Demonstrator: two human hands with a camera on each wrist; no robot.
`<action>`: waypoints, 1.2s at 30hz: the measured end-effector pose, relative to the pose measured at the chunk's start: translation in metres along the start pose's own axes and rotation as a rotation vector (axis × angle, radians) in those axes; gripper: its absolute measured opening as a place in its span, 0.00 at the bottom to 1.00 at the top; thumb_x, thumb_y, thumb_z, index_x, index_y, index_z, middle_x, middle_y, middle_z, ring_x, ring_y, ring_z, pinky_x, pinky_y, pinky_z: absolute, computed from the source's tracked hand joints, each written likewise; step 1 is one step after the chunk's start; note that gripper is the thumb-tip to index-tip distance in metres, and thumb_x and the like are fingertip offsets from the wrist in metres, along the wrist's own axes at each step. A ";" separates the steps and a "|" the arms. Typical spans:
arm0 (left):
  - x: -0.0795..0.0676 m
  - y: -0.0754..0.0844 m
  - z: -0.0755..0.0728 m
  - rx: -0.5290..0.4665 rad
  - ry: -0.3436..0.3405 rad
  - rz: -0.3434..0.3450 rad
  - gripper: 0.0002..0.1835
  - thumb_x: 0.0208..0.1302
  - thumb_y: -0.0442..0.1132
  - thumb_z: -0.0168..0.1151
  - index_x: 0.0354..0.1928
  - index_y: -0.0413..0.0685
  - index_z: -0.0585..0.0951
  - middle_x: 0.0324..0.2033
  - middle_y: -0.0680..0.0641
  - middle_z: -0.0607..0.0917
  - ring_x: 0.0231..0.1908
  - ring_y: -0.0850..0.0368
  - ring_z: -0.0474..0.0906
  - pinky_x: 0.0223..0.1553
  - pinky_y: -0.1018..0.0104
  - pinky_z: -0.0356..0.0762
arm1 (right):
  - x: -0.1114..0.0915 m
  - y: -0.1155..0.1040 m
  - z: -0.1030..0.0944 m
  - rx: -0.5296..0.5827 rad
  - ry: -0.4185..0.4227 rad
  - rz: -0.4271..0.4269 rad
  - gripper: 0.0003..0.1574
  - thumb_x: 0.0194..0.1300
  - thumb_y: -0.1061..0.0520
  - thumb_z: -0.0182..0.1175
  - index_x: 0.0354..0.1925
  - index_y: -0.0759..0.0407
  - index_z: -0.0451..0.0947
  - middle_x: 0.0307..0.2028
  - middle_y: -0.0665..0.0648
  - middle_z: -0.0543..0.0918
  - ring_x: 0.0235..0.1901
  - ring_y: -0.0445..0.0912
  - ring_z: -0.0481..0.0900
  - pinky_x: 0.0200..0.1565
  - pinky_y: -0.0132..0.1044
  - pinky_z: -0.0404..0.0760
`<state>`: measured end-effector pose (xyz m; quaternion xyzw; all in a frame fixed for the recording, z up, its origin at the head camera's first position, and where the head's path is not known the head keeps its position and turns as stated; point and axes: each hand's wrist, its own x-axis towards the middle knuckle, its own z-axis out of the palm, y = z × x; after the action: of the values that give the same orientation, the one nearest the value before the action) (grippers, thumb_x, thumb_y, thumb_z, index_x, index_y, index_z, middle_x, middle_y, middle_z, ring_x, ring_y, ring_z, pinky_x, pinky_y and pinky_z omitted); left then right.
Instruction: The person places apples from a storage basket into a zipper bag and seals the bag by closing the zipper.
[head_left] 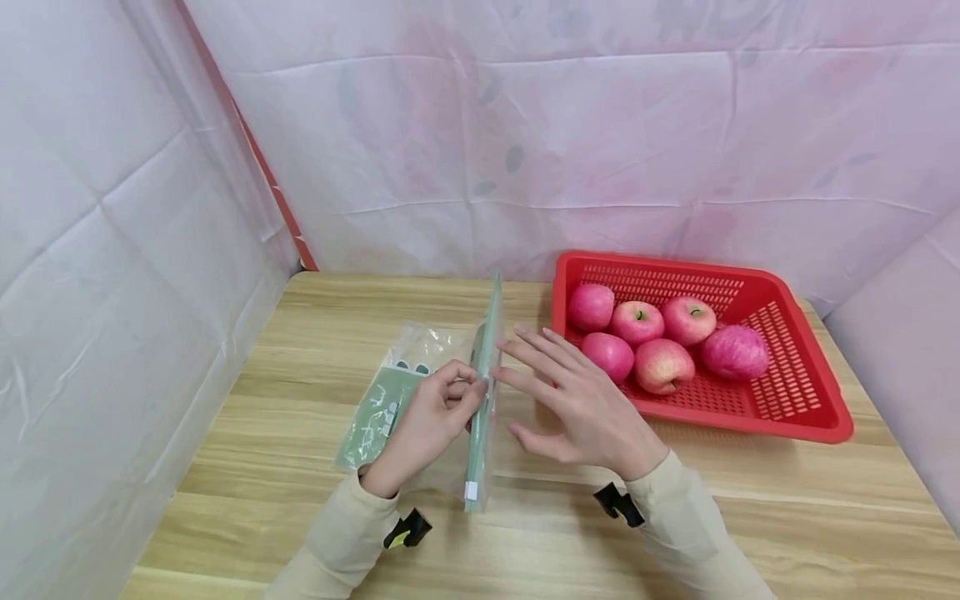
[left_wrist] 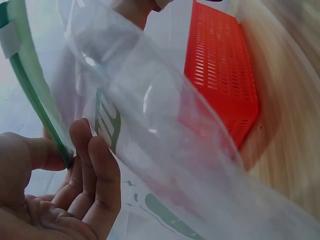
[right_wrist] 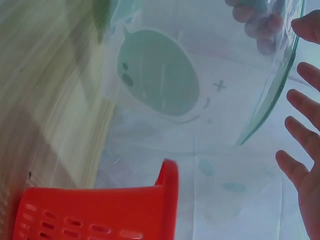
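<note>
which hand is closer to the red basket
Right. The right hand hovers open just left of the red basket, beside the apples; the left hand pinches the zip bag farther left.

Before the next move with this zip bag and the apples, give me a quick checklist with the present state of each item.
1. Bag held: ok. The left hand pinches the green zip edge of the zip bag, which stands on edge on the table.
2. Right hand free: ok. The right hand is flat beside the bag, fingers straight, holding nothing.
3. Bag mouth open: cannot tell; the wrist views show bowed clear plastic, but no clear opening.
4. Apples at hand: ok. Six apples lie in the red basket, just right of the hands.
5. Spare bags: ok. The spare bags lie flat left of the held one.
</note>
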<state>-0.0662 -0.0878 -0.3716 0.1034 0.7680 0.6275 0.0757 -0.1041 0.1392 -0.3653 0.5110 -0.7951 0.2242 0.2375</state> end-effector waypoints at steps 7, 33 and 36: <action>-0.001 0.003 0.001 0.007 -0.022 0.011 0.08 0.77 0.36 0.54 0.47 0.38 0.78 0.32 0.39 0.89 0.23 0.61 0.82 0.31 0.53 0.87 | 0.001 -0.001 0.001 -0.011 0.006 -0.024 0.32 0.65 0.45 0.64 0.64 0.54 0.77 0.67 0.60 0.77 0.69 0.61 0.71 0.78 0.52 0.57; -0.003 0.006 -0.018 -0.019 0.127 0.090 0.07 0.77 0.34 0.54 0.41 0.36 0.77 0.26 0.40 0.86 0.24 0.61 0.81 0.30 0.66 0.84 | -0.014 -0.001 -0.004 -0.001 0.083 0.000 0.22 0.73 0.41 0.54 0.41 0.57 0.81 0.60 0.58 0.82 0.67 0.57 0.75 0.76 0.53 0.60; -0.001 0.007 -0.021 -0.039 0.165 0.106 0.08 0.77 0.34 0.54 0.40 0.36 0.77 0.27 0.40 0.85 0.23 0.59 0.81 0.28 0.68 0.82 | -0.016 -0.001 -0.004 0.005 0.097 0.002 0.21 0.72 0.41 0.54 0.40 0.56 0.81 0.60 0.58 0.83 0.66 0.58 0.76 0.76 0.53 0.60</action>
<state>-0.0695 -0.1066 -0.3607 0.0905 0.7528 0.6517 -0.0188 -0.0969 0.1525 -0.3716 0.4995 -0.7824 0.2510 0.2744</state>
